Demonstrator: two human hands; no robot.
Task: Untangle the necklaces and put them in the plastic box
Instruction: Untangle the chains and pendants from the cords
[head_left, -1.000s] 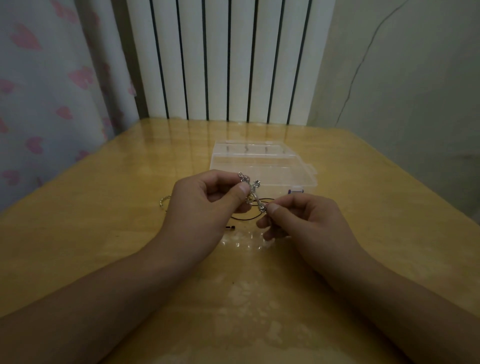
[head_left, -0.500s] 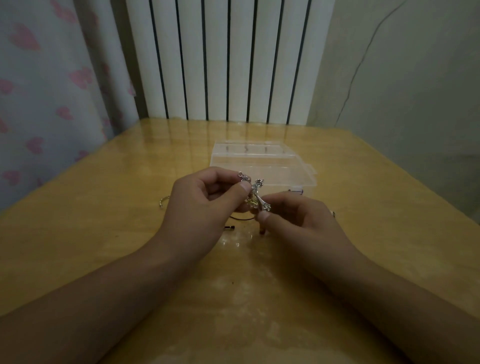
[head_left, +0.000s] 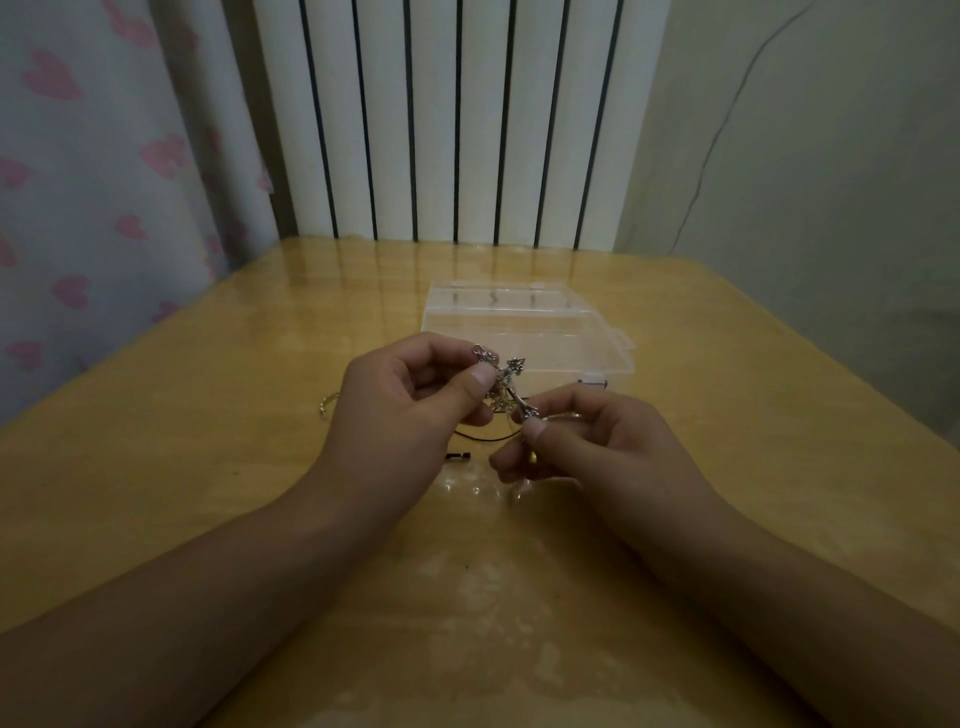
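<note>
**Both hands pinch a tangled metal pendant above the wooden table**

Nearest the camera, two bare forearms reach in from the bottom corners over the glossy yellow-brown wooden table, whose surface shows pale worn patches between the arms.

The right hand has its fingers curled, and its thumb and forefinger pinch the lower end of the silver-coloured, cross-shaped metal pendant with tangled chain. The left hand is also curled, its thumb pressed against the forefinger on the upper part of the same tangle, where a short run of small chain links sticks up past the thumbnail. The pendant lies slantwise between the two hands, held up off the table; a gold-coloured part shows low in the tangle, next to the left thumb.

Under and just behind the hands, a thin black cord rests on the table, running from below the left hand toward the right one, and a small black clasp piece lies just in front of it. To the left of the left hand, a small curved gold-coloured piece lies on the table, partly hidden by the hand.

Beyond the hands stands the clear rectangular plastic box, its lid open and lying flat. No necklace can be seen inside it.

Behind the table rises a white ribbed radiator, with a pale curtain printed with pink hearts to the left and a plain greenish wall to the right
</note>
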